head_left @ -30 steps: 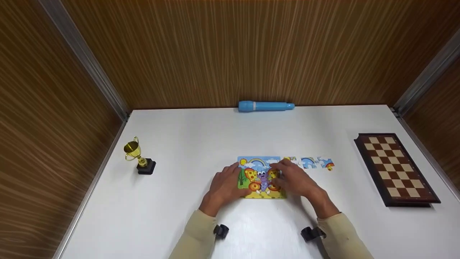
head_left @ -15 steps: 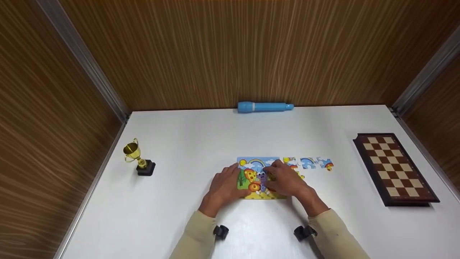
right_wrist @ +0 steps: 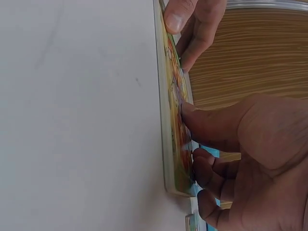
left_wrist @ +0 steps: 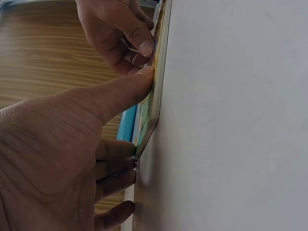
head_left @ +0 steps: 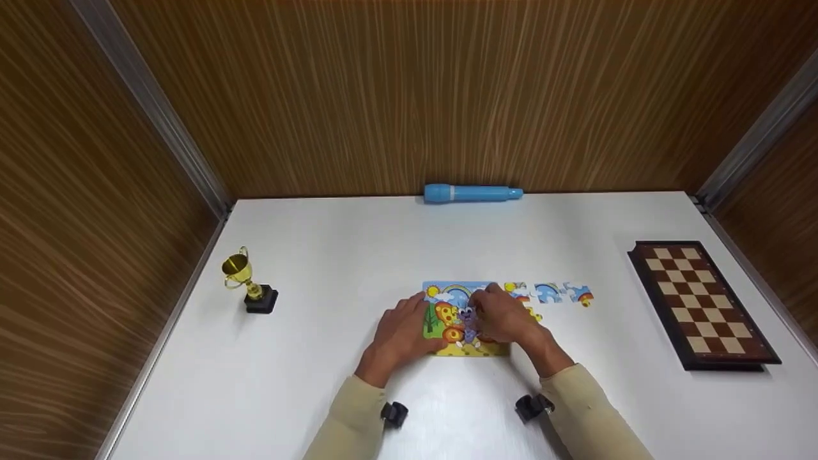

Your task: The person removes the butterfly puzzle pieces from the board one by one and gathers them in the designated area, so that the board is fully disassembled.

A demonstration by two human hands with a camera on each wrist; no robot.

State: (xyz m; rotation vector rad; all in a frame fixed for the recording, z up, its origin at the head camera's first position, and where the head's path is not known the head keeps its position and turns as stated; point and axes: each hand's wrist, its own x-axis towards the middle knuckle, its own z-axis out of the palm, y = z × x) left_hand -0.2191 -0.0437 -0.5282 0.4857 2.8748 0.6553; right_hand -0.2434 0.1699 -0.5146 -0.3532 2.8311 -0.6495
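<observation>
A cartoon jigsaw puzzle (head_left: pixel 450 349) with a butterfly-winged character lies flat on the white table, in its board. At its left side, my left hand (head_left: pixel 399 329) rests with the thumb over the front-left part and the other fingers straight along the left edge. My right hand (head_left: pixel 505 316) is over the right half, its thumb (right_wrist: pixel 192 115) and curled fingers down on the puzzle face around a puzzle piece, mostly hidden by the hand. Loose pieces lie just to the right: a sun piece (head_left: pixel 514 289), a rainbow piece (head_left: pixel 547 293) and a corner-side piece (head_left: pixel 579 294).
Another yellow piece (head_left: pixel 534 314) shows partly behind the right hand. A gold trophy cup (head_left: pixel 249 281) stands at the left, and a chessboard box (head_left: pixel 700 303) lies at the right. Along the back wall lies a blue microphone-shaped toy (head_left: pixel 473 193).
My right hand has moved left, further over the puzzle, and its fingers have drawn together near the character's face. Loose pieces at the right have come into view. My left hand stays in place.
</observation>
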